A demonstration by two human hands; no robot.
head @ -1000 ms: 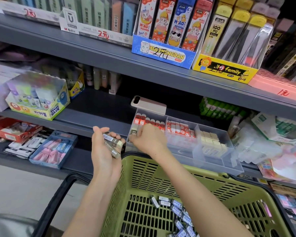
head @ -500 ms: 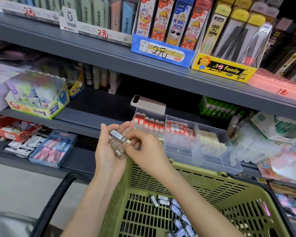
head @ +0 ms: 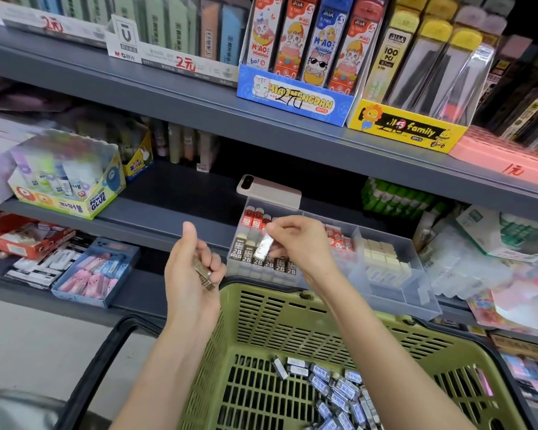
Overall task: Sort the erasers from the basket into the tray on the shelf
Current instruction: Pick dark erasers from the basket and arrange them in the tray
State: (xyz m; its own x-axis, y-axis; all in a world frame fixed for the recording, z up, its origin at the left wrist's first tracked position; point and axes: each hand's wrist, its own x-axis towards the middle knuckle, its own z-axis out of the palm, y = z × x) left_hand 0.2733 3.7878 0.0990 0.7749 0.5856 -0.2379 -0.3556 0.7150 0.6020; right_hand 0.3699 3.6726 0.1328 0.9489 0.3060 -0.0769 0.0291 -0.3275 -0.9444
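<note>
Nearest, erasers (head: 339,387) are lying in the basket (head: 261,305). Above its rim the left hand (head: 190,274) is gripping a stack (head: 203,272); the right hand (head: 303,240) is pinching one eraser (head: 264,246) over the tray (head: 423,301), hiding some rows, with a phone (head: 269,189) behind.

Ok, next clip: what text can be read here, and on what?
"2B": brown erasers in the tray.
"POWER GLUE": glue box.
"MIAOMENGDAN": blue display box.
"family": yellow display box.
"100 PCS": lead packs.
"M&G", "2元": white box.
Labels on erasers in the basket: too blurred.
</note>
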